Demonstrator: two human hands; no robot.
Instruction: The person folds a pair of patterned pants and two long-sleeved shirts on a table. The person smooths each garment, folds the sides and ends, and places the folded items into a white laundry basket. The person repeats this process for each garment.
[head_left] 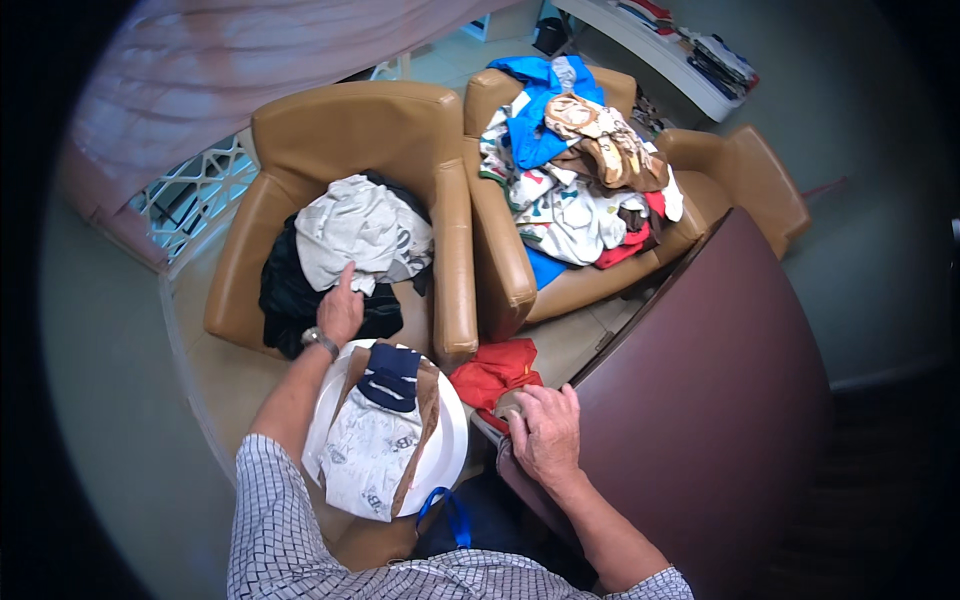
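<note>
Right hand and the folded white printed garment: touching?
Apart. The head view shows the round white surface's rim plainly between the right hand and the folded white printed garment.

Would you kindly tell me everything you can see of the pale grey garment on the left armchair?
The pale grey garment looks like soft fabric, crumpled and unfolded, atop dark clothing on the tan armchair. Printed grey fabric lies at its right. The left hand extends a finger over its near edge; touch is unclear.
</note>
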